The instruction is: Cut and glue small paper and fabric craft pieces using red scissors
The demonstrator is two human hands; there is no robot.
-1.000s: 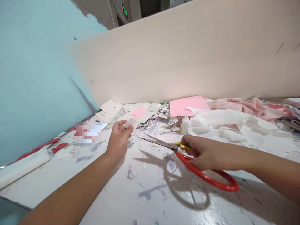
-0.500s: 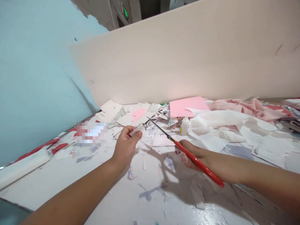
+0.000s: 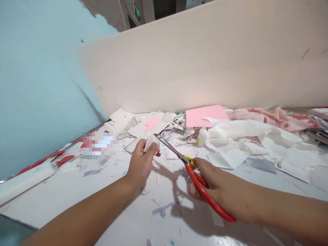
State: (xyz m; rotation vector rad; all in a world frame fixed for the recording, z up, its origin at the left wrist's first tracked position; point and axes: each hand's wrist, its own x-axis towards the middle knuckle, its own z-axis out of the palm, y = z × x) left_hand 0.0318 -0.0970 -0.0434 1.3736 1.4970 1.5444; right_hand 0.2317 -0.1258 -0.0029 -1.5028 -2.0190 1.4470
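My left hand [image 3: 141, 163] pinches a small white paper scrap [image 3: 151, 142] between thumb and fingers, held just above the white table [image 3: 77, 191]. My right hand [image 3: 217, 189] grips red-handled scissors [image 3: 194, 177] with a yellow pivot. The metal blades point up and left, and their tips reach the edge of the scrap. The blades look slightly apart at the paper.
Paper offcuts [image 3: 143, 126] litter the table's far side. A pink sheet [image 3: 203, 115], a small glue bottle [image 3: 202, 136], white tissue-like fabric [image 3: 246, 140] and pink cloth [image 3: 274, 118] lie toward the right. A beige board [image 3: 205, 58] stands behind; a blue wall [image 3: 38, 85] is on the left.
My left hand lifted the scrap toward the middle. My right hand turned the scissors from flat to upright and brought the blade tips to the scrap's edge.
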